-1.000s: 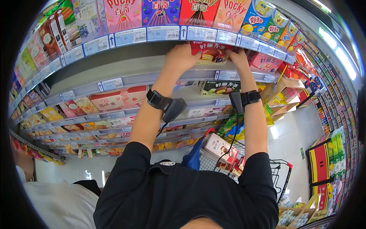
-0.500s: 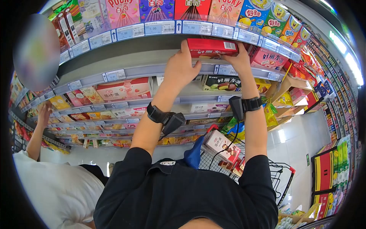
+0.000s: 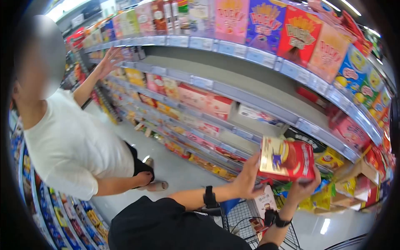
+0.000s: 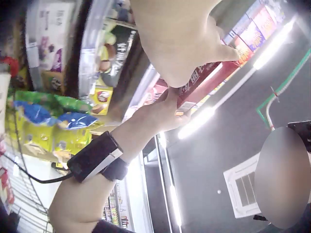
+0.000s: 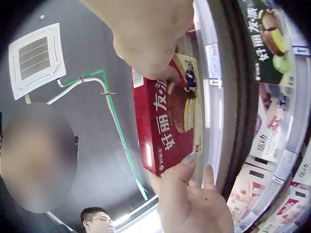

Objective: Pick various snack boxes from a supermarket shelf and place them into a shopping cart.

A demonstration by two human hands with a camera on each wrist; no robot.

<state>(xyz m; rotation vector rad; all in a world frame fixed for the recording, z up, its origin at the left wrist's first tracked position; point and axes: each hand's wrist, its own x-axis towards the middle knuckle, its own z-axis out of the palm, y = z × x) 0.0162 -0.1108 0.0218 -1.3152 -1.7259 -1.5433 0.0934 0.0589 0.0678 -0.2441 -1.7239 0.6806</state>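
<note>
A red and cream box of chocolate pies [image 3: 287,160] is held between both hands in front of the shelves, its printed front tilted up in the head view. My left hand [image 3: 248,178] grips one end, and my right hand [image 3: 305,189] grips the lower right side. The right wrist view shows the box [image 5: 167,116] with the left thumb and fingers at its lower end and the right hand [image 5: 155,43] over its upper end. From the left wrist, the left hand [image 4: 180,43] covers much of the box.
Below the hands stands a wire shopping cart [image 3: 241,214] with a white box [image 3: 265,202] in it. Shelves of snack boxes run along the aisle, Pocky boxes [image 3: 266,25] on the upper one. A person in a white shirt [image 3: 79,137] stands at left, one arm toward the shelf.
Both hands have drawn the chocolate pie box off the shelf and brought it down and to the right. The head view has turned left, bringing the other person more fully into sight.
</note>
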